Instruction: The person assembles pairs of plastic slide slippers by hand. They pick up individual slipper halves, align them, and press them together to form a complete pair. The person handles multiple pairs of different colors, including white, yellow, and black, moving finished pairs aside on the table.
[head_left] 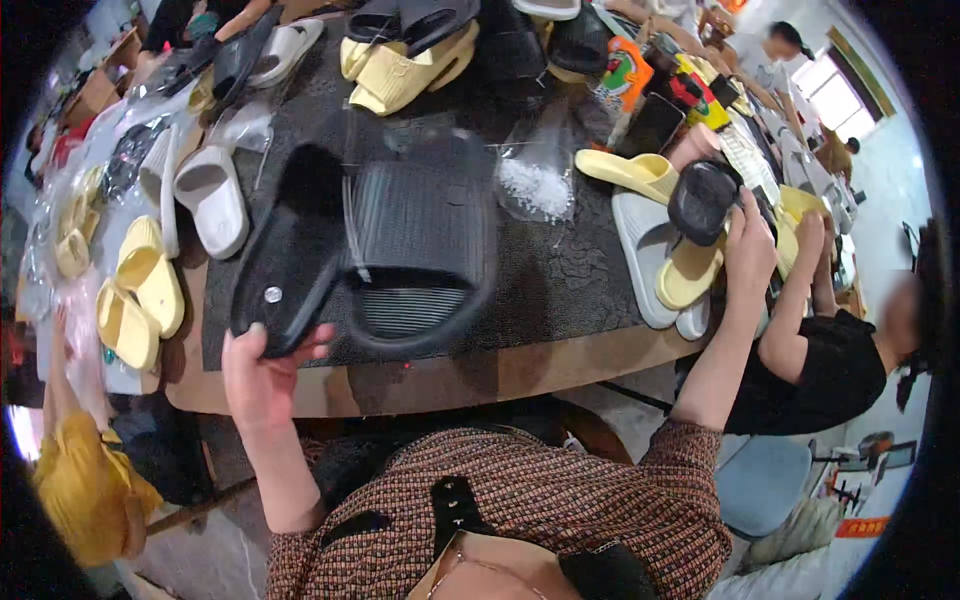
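My left hand (265, 370) grips the heel end of a black slide sandal (290, 230), thumb on top and fingers underneath. A small round pale spot marks its footbed. Against its right side is a second black slide sandal (415, 225) with a ribbed strap, blurred; a thin clear strip shows between the two. Off to the right, my right hand (750, 245) is closed on the edge of a black rounded object (703, 200), whose kind I cannot make out. Right below that object are a yellow slide sandal (688, 283) and a white slide sandal (640, 260).
A clear bag of white bits (537, 185) lies mid-table. Yellow sandals (140, 290) and a white sandal (213, 200) lie at left, with more sandals (410, 65) at the back. A co-worker in black (820, 375) reaches in at right; a yellow sleeve (85, 480) shows at left.
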